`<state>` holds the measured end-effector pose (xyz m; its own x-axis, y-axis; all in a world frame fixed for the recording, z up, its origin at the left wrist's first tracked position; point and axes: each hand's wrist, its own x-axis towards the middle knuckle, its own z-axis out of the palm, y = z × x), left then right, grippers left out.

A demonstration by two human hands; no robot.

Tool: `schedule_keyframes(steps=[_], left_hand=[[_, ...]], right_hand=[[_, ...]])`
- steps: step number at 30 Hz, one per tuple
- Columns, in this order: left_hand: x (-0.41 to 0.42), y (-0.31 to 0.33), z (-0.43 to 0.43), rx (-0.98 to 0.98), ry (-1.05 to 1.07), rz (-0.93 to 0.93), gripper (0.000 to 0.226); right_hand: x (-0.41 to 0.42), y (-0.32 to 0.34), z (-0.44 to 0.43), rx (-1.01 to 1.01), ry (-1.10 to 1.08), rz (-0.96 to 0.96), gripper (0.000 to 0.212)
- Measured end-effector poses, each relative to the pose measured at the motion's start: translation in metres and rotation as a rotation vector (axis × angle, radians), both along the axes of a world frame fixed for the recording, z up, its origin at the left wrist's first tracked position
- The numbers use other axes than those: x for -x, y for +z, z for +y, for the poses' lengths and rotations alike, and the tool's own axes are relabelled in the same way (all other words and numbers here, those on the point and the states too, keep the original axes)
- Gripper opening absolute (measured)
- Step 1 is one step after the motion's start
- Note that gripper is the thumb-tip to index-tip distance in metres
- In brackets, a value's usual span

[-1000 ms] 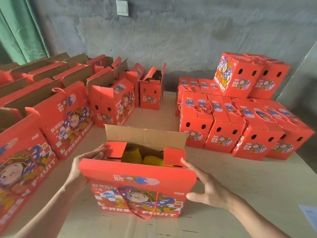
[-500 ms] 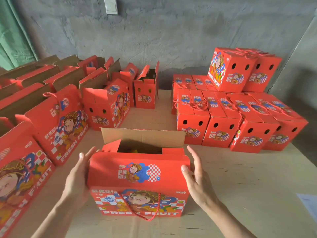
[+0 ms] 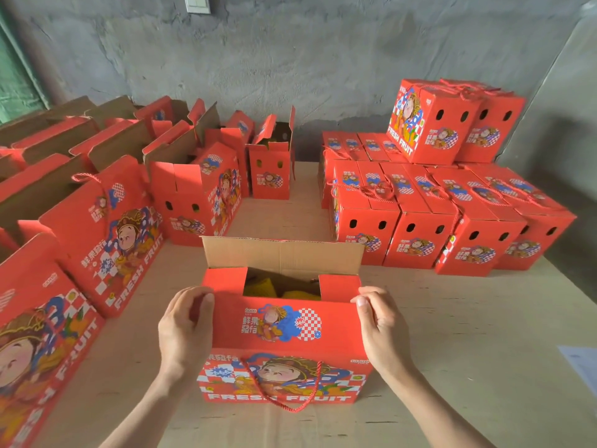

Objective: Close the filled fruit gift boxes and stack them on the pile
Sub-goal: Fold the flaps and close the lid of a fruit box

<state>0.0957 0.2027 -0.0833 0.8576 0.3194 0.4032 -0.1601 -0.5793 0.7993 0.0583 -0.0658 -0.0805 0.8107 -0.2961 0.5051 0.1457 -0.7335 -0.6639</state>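
A red fruit gift box point(image 3: 284, 379) with a cartoon print and a red rope handle stands in front of me on the table. Its near lid flap point(image 3: 284, 324) is folded over the top. The far brown flap point(image 3: 284, 257) still stands upright. Yellow netted fruit point(image 3: 258, 286) shows through the gap between the two small side flaps. My left hand point(image 3: 184, 331) grips the flap's left end, fingers curled over its edge. My right hand point(image 3: 378, 324) grips the right end the same way. The pile of closed boxes point(image 3: 420, 221) sits at the back right, two more point(image 3: 452, 124) stacked on top.
Open red boxes point(image 3: 193, 189) with raised flaps line the left side and the back of the wooden table point(image 3: 468, 350). A grey concrete wall stands behind. A white sheet of paper point(image 3: 581, 363) lies at the right edge.
The near flap came up and folded over the box top, covering most of the fruit. Both hands moved from the box's sides onto the flap's ends.
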Motion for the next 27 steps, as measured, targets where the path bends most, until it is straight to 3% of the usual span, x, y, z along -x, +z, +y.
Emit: schedule_keyframes(steps=[16, 27], left_hand=[[0.001, 0.002, 0.009, -0.073, -0.082, -0.007, 0.013], [-0.006, 0.002, 0.016, -0.095, -0.161, 0.128, 0.010]], right_hand=[[-0.005, -0.001, 0.006, 0.089, -0.045, 0.009, 0.015], [-0.007, -0.002, 0.007, 0.104, -0.081, 0.012, 0.009]])
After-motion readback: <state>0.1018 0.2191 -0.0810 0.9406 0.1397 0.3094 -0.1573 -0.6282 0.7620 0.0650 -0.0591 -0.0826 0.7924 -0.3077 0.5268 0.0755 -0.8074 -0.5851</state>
